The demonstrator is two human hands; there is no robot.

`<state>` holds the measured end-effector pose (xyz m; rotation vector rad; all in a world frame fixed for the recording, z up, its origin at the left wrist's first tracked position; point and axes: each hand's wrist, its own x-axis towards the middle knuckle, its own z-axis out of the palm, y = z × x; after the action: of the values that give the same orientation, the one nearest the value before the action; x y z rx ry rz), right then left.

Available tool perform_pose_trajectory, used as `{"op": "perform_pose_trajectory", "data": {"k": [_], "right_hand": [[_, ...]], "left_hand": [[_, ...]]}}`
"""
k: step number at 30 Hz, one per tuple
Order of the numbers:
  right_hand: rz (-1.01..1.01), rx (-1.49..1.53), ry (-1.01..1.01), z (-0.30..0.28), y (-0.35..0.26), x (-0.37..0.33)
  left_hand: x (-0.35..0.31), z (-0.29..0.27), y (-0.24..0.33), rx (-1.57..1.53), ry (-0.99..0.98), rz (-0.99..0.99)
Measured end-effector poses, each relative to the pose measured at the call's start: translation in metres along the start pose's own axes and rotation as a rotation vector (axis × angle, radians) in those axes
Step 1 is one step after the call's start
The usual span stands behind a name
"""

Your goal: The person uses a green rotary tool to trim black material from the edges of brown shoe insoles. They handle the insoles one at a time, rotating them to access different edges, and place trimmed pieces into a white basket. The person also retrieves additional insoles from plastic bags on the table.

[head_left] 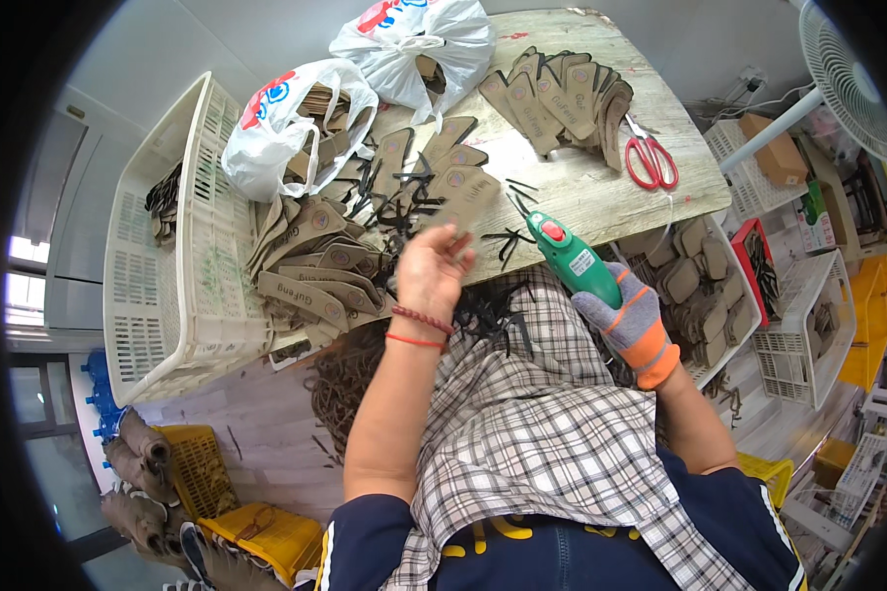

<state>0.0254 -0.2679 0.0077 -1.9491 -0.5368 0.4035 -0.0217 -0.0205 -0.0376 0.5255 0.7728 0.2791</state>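
My right hand (621, 325), in a grey and orange glove, is wrapped round green electric scissors (574, 258) with a red button. Their narrow dark tip points up and left over the table edge. Bare, with red bands at its wrist, my left hand (432, 264) is loosely curled, fingers apart. Just beyond its fingertips is a tan shoe-shaped fabric piece (471, 195), smeared by motion; whether they touch is unclear. Similar tan pieces with dark straps (448, 158) lie behind it. More pieces (315, 271) are heaped left of that hand. Black strap scraps (508, 241) lie between the hands.
Fanned tan pieces (562, 98) and red-handled scissors (650, 163) lie on the table (685, 108). White plastic bags (404, 54) stand at the back. A white crate (148, 266) is at left; another crate (754, 295) holds pieces at right. A fan (852, 84) stands far right.
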Motion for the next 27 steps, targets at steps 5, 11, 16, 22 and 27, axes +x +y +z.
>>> {"op": "perform_pose_trajectory", "data": {"k": [5,11,16,22,27], "right_hand": [[0.113,0.002,0.017,0.004,-0.002,-0.004],[0.180,-0.026,0.004,0.005,0.001,-0.011],[0.115,-0.023,-0.016,0.014,0.002,-0.011],[0.123,-0.022,-0.008,0.016,0.006,-0.007],[0.097,-0.022,0.019,0.021,0.002,-0.001]], "left_hand": [[-0.008,0.006,-0.028,-0.054,-0.199,-0.119],[-0.014,0.025,-0.028,0.020,-0.231,0.189],[-0.007,0.026,-0.039,-0.019,-0.224,0.319],[-0.008,0.028,-0.044,-0.016,-0.227,0.342],[-0.019,0.027,-0.039,-0.022,-0.190,0.349]]}}
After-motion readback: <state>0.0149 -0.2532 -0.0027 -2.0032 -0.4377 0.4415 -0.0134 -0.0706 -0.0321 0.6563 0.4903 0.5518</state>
